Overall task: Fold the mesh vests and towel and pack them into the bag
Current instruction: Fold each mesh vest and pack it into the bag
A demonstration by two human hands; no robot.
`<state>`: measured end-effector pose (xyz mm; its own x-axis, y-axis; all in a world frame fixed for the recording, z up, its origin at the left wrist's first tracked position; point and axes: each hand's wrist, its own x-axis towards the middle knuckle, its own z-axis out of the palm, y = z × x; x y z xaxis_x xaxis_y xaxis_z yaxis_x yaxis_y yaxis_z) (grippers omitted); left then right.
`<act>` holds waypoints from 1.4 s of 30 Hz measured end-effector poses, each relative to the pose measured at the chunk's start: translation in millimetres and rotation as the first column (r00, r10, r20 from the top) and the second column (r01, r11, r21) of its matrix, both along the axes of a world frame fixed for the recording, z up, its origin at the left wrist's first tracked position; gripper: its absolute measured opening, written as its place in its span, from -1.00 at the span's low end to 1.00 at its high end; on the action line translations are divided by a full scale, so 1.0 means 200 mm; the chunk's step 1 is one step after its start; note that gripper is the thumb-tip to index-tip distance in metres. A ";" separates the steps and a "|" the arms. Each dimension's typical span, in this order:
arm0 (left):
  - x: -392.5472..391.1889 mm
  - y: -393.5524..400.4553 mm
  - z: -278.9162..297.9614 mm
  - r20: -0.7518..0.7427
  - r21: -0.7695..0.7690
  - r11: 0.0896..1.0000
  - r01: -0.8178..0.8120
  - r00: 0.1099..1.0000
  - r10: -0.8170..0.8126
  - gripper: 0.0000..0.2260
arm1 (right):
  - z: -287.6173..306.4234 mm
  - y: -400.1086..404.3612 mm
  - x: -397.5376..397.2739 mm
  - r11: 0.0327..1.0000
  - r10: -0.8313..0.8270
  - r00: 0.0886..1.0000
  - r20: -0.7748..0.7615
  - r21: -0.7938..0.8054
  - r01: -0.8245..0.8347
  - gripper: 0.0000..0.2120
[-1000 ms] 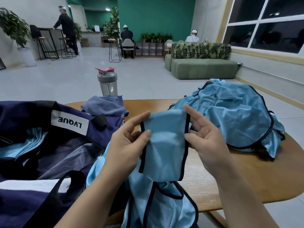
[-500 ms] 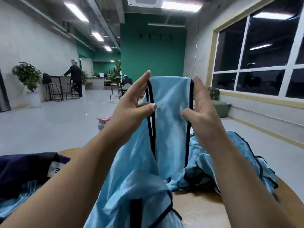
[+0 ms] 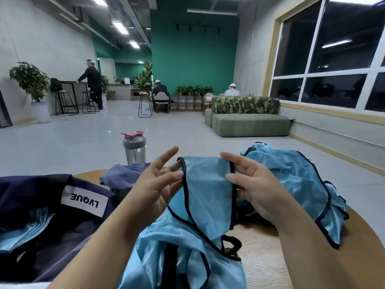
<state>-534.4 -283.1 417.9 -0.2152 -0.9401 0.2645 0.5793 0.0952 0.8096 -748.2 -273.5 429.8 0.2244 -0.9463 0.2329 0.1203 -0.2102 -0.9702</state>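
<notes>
Both hands (image 3: pixel 208 190) on a blue mesh vest (image 3: pixel 208 188) above the table (image 3: pixel 260 257)

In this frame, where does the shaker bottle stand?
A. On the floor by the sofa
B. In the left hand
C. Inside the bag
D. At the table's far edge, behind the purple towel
D: the bottle stands upright at the far edge of the table, just behind the towel.

Vest strap (image 3: pixel 208 184) lower, nearer table (image 3: pixel 260 257)
</notes>
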 end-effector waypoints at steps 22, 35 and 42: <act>-0.08 -0.01 -0.13 0.549 -0.685 0.691 -0.229 0.461 0.697 -0.77 | -0.08 0.00 -0.02 0.980 -0.178 0.868 -0.464 -0.163 0.113 -0.65; -0.15 0.04 -0.20 0.460 -0.467 0.825 -0.318 0.709 0.534 -0.85 | -0.17 -0.04 0.00 0.950 -0.309 0.950 -0.042 -0.057 0.306 -0.83; -0.15 0.11 -0.48 0.918 -0.289 0.864 0.413 -0.138 0.373 -0.31 | -0.29 -0.09 0.02 0.823 -0.563 0.825 0.042 0.112 0.556 -0.80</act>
<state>-565.1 -261.5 322.0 -0.5969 -0.8023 0.0017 -0.7693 0.5729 0.2829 -744.0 -291.0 371.6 -0.3643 -0.9215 0.1346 0.0774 -0.1740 -0.9817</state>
